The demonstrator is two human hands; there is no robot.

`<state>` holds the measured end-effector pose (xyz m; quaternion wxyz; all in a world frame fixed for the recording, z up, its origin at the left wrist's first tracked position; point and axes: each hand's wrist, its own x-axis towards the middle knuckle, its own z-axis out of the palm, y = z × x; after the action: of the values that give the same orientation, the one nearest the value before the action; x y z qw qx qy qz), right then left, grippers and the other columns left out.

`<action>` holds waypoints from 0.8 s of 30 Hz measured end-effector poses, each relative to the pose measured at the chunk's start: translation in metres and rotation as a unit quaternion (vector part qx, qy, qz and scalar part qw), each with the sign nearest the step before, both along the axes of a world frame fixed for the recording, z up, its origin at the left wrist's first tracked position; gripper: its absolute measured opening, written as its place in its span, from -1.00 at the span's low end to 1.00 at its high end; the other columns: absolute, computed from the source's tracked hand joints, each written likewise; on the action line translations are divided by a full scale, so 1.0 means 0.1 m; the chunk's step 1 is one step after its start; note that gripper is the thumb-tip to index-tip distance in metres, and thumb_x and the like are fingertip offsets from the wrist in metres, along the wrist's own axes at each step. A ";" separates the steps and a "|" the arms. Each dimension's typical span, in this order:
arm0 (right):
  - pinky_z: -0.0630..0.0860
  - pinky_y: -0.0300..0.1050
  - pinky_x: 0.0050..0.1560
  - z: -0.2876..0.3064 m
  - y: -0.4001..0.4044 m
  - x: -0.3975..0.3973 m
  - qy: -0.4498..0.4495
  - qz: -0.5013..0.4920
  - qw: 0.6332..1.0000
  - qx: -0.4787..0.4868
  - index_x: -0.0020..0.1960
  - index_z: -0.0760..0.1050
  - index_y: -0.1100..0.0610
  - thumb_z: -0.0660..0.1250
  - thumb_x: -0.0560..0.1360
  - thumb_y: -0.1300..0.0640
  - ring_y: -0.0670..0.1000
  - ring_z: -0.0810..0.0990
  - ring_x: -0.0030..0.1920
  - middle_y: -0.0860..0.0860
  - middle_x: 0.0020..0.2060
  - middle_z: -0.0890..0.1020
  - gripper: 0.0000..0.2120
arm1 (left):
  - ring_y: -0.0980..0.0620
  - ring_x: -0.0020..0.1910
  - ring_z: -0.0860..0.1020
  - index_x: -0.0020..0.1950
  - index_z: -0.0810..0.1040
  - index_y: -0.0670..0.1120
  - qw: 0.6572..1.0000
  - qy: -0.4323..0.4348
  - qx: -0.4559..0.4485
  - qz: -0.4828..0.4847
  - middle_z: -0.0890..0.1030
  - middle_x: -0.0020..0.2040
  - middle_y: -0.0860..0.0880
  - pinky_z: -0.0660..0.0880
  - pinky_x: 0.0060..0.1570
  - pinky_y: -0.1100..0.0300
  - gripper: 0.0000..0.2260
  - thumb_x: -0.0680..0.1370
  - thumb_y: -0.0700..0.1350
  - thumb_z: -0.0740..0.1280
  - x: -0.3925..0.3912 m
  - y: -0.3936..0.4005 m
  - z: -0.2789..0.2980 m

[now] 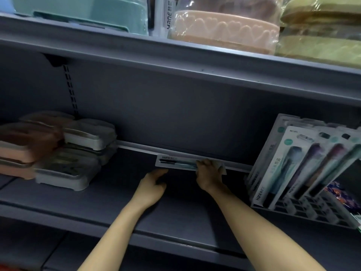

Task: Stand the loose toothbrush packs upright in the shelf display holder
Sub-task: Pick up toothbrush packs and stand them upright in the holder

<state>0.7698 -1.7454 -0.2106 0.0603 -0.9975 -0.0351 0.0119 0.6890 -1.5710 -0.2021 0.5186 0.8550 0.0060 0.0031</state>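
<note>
A loose toothbrush pack (175,161), white with dark and teal brushes, lies flat at the back of the grey shelf (121,208). My right hand (208,173) lies over its right end, fingers curled on the pack. Just below the pack's left end is my left hand (154,182), with its fingers relaxed and reaching toward the pack but apart from it. At the right, several toothbrush packs (304,165) stand leaning in the grid display holder (304,210).
Stacked plastic boxes (58,153) in grey, pink and brown fill the shelf's left side. The upper shelf (175,61) hangs low overhead with wrapped basins on it. A colourful packet (340,194) lies beside the holder at the right edge.
</note>
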 end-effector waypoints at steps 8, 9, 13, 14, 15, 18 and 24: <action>0.15 0.26 0.38 -0.01 -0.01 -0.03 -0.001 -0.001 1.000 -0.018 0.25 0.43 0.06 0.16 0.56 0.12 0.19 0.21 0.37 0.11 0.31 0.32 -0.72 | -0.01 0.38 0.37 0.38 0.38 -0.12 1.000 -0.011 0.001 -0.008 0.45 0.36 -0.05 0.25 0.25 0.31 -0.54 0.49 -0.37 0.17 0.01 -0.07 0.01; 0.15 0.27 0.38 -0.02 -0.01 -0.03 -0.003 0.002 1.000 -0.017 0.24 0.44 0.06 0.16 0.56 0.11 0.18 0.21 0.36 0.11 0.30 0.33 -0.73 | 0.00 0.39 0.37 0.38 0.38 -0.12 1.000 -0.009 0.000 -0.010 0.44 0.37 -0.05 0.25 0.26 0.30 -0.54 0.49 -0.37 0.17 0.01 -0.08 0.01; 0.11 0.29 0.40 -0.02 -0.02 -0.02 -0.003 0.012 1.000 -0.004 0.25 0.39 0.10 0.19 0.54 0.06 0.16 0.23 0.38 0.09 0.31 0.37 -0.70 | 0.01 0.38 0.38 0.37 0.39 -0.12 1.000 -0.005 0.000 -0.009 0.45 0.37 -0.06 0.26 0.25 0.32 -0.54 0.48 -0.37 0.18 0.01 -0.07 -0.01; 0.11 0.28 0.40 -0.01 -0.01 -0.02 -0.003 0.014 1.000 0.000 0.25 0.38 0.12 0.19 0.54 0.05 0.15 0.24 0.38 0.09 0.31 0.38 -0.69 | 0.01 0.38 0.38 0.37 0.40 -0.12 1.000 -0.006 0.003 -0.008 0.45 0.36 -0.06 0.26 0.25 0.32 -0.54 0.48 -0.37 0.18 0.01 -0.07 -0.01; 0.13 0.28 0.40 -0.01 0.00 -0.02 -0.002 0.017 1.000 0.002 0.24 0.38 0.13 0.20 0.54 0.04 0.15 0.24 0.38 0.09 0.29 0.40 -0.69 | 0.01 0.38 0.39 0.36 0.40 -0.12 1.000 -0.009 0.006 -0.008 0.46 0.36 -0.05 0.26 0.26 0.32 -0.54 0.47 -0.37 0.18 0.01 -0.07 0.00; 0.17 0.27 0.36 -0.01 0.01 -0.03 0.006 0.019 1.000 0.009 0.16 0.38 0.14 0.19 0.54 0.02 0.15 0.34 0.32 0.10 0.20 0.51 -0.74 | 0.00 0.35 0.41 0.34 0.44 -0.10 1.000 -0.015 0.002 -0.007 0.49 0.33 -0.05 0.27 0.24 0.32 -0.54 0.46 -0.38 0.18 0.02 -0.07 0.01; 0.22 0.23 0.33 0.00 0.00 -0.03 0.002 0.033 0.999 0.027 0.11 0.38 0.14 0.24 0.52 0.04 0.16 0.41 0.24 0.11 0.14 0.54 -0.76 | -0.01 0.34 0.42 0.33 0.44 -0.12 1.000 -0.019 0.003 -0.004 0.50 0.31 -0.07 0.27 0.18 0.33 -0.55 0.47 -0.40 0.17 0.02 -0.12 0.05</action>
<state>0.7666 -1.7450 -0.2101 0.0869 -0.9938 -0.0682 0.0148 0.6908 -1.5831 -0.1968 0.5162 0.8563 -0.0067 0.0172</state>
